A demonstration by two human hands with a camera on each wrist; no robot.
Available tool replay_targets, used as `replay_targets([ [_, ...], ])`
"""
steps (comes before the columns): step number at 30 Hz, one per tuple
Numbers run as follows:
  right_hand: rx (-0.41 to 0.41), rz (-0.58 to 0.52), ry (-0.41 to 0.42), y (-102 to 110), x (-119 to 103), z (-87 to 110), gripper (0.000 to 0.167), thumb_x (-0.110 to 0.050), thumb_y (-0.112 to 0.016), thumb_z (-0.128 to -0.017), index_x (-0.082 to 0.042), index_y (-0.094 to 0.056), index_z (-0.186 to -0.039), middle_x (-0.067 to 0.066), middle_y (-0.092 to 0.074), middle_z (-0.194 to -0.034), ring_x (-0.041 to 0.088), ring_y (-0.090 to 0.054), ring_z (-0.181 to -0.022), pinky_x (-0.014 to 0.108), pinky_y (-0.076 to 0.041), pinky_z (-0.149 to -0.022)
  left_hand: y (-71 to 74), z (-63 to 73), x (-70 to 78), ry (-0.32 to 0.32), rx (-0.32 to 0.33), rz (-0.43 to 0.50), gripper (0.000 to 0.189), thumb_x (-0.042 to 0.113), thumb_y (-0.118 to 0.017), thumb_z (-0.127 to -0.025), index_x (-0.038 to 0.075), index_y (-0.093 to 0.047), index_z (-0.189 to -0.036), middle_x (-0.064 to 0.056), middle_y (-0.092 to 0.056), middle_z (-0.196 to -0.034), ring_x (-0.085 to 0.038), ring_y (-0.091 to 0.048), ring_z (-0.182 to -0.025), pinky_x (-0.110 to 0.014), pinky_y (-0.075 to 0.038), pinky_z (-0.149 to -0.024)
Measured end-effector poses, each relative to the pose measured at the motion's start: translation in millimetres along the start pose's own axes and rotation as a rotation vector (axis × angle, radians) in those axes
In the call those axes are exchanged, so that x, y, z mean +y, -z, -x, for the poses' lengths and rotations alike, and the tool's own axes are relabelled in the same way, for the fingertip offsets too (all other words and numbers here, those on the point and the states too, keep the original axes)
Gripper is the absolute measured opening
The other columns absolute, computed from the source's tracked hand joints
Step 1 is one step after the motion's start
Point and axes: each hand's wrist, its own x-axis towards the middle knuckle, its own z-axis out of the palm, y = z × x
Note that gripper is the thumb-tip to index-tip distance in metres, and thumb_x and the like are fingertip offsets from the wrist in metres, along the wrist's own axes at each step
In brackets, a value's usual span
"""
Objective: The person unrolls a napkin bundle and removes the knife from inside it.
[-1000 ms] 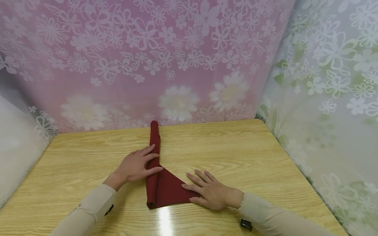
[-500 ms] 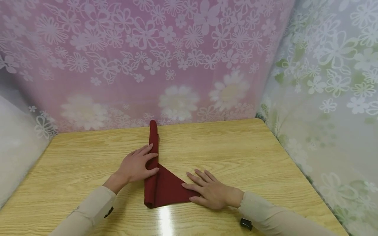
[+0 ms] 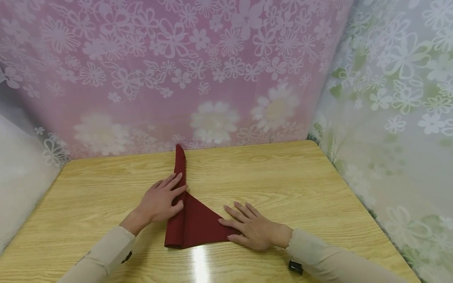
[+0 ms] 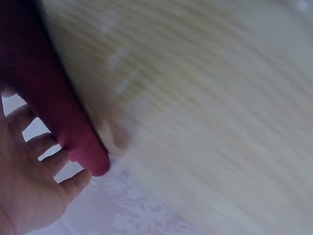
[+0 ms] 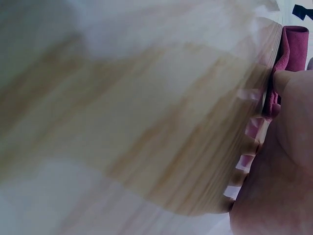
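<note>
A dark red cloth (image 3: 203, 224) lies on the wooden table, its left part rolled into a long tube and its right part a flat triangle. My left hand (image 3: 155, 202) rests on the tube with fingers spread across it; in the left wrist view that hand (image 4: 34, 181) has its fingers against the rolled cloth (image 4: 63, 103). At the triangle's right tip, my right hand (image 3: 253, 228) lies flat with fingers spread and covers the corner. The right wrist view shows the right hand (image 5: 274, 156) low over the tabletop, with the cloth (image 5: 295, 49) beyond the thumb.
The wooden table (image 3: 283, 177) has a back edge against a pink floral curtain (image 3: 159, 78). A pale floral curtain (image 3: 389, 118) hangs along the right, and white material (image 3: 21, 177) is at the left. The tube's far end reaches the back edge.
The tube has shifted left under my left hand, and its near end now looks wider and flatter. More of the flat triangle shows. My right hand has stayed in place.
</note>
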Motion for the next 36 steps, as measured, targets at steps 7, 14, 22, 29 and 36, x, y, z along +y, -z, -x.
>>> replay_targets([
  [7, -0.007, -0.005, -0.002, 3, -2, 0.5, 0.054, -0.05, -0.024, -0.103, -0.03, -0.023, -0.153, 0.005, -0.007, -0.16, 0.032, -0.002, -0.144, 0.055, -0.008, -0.113, -6.1, 16.2, -15.4, 0.039, -0.021, -0.04, 0.069, 0.067, -0.043, -0.09, 0.022, -0.048, -0.143, -0.011, -0.035, -0.15, -0.029, -0.029, -0.138, -0.054, -0.029, -0.107],
  [14, -0.002, -0.004, 0.001, 2, -2, 0.9, 0.054, -0.049, -0.023, -0.103, -0.03, -0.023, -0.153, 0.006, -0.007, -0.16, 0.032, -0.002, -0.144, 0.056, -0.009, -0.113, -1.9, 21.5, -20.1, 0.054, -0.093, 0.006, 0.073, 0.068, -0.038, -0.092, 0.021, -0.041, -0.147, -0.013, -0.029, -0.153, -0.03, -0.025, -0.14, -0.053, -0.025, -0.109],
  [22, -0.006, -0.021, 0.0, 2, -3, 1.0, 0.053, -0.048, -0.024, -0.104, -0.029, -0.024, -0.153, 0.006, -0.007, -0.16, 0.033, -0.002, -0.144, 0.056, -0.009, -0.112, -3.0, 22.4, -19.0, 0.043, -0.102, 0.001, 0.071, 0.065, -0.039, -0.093, 0.019, -0.04, -0.148, -0.014, -0.028, -0.153, -0.032, -0.026, -0.14, -0.053, -0.027, -0.108],
  [29, -0.024, -0.02, -0.008, 6, -5, 0.0, 0.053, -0.048, -0.024, -0.104, -0.029, -0.024, -0.153, 0.005, -0.007, -0.16, 0.032, -0.002, -0.144, 0.056, -0.009, -0.113, -4.6, 23.6, -19.9, 0.055, -0.112, 0.015, 0.071, 0.065, -0.036, -0.094, 0.02, -0.038, -0.149, -0.012, -0.026, -0.154, -0.03, -0.024, -0.14, -0.053, -0.027, -0.108],
  [36, -0.043, -0.032, -0.017, 9, -6, 0.5, 0.053, -0.049, -0.025, -0.103, -0.029, -0.024, -0.153, 0.005, -0.007, -0.16, 0.032, -0.001, -0.144, 0.054, -0.006, -0.113, -5.8, 23.7, -19.9, 0.062, -0.109, 0.03, 0.07, 0.063, -0.038, -0.095, 0.02, -0.037, -0.149, -0.013, -0.025, -0.155, -0.03, -0.023, -0.141, -0.053, -0.027, -0.109],
])
